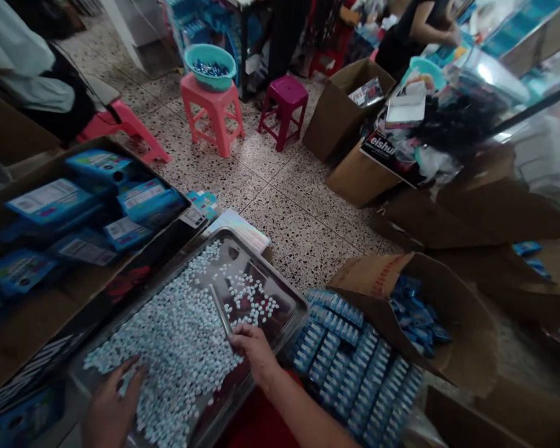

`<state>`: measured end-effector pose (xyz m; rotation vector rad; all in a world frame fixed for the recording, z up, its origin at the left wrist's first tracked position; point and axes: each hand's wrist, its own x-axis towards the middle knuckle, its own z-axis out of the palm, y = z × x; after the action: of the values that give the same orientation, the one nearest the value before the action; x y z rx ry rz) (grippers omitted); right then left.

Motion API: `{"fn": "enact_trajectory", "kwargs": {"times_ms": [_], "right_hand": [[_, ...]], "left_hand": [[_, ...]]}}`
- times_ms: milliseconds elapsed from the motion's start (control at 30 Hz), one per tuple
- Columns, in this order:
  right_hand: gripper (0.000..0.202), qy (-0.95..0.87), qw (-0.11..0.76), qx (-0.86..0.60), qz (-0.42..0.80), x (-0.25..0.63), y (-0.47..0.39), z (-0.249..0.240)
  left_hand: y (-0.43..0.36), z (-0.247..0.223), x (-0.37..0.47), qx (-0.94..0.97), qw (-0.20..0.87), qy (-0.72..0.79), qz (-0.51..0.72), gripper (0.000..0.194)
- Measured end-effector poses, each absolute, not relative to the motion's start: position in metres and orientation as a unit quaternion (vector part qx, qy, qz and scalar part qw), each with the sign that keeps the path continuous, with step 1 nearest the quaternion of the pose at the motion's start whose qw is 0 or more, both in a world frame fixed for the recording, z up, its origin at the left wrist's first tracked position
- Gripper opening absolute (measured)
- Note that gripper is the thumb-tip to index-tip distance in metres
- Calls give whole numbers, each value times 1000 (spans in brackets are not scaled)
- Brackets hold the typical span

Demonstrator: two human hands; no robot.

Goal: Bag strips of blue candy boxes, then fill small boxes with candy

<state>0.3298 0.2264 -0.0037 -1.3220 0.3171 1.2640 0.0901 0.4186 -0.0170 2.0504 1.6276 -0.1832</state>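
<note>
A metal tray (231,244) lies before me, spread with many small pale-blue and white round pieces (172,326). My right hand (254,348) grips the near end of a thin, flat metal strip (221,310). That strip lies over the tray, between the dense heap and a looser scatter of pieces (254,297). My left hand (116,395) rests at the heap's near left edge, thumb and fingers apart among the pieces. Some of them show between its fingers, and I see nothing gripped there.
Left of the tray is a carton (42,323) with blue packets. On the right are stacked blue boxes (350,367) and a carton of blue sachets (420,317). Farther off stand a pink stool (212,112) with a turquoise basin (210,65), a purple stool (284,99) and other people.
</note>
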Motion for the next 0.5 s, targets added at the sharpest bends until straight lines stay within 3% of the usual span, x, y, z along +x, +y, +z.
{"fn": "enact_trajectory", "kwargs": {"times_ms": [133,267,500], "right_hand": [[26,123,585,-580,553,356,199,-11],[26,27,582,-639,502,390,174,-13],[39,49,670,-478,566,357,194,47]], "left_hand": [[416,-4,165,773,236,587,32,45],[420,2,243,855,205,449,163,39],[471,-16,306,912,207,325,137,45]]}}
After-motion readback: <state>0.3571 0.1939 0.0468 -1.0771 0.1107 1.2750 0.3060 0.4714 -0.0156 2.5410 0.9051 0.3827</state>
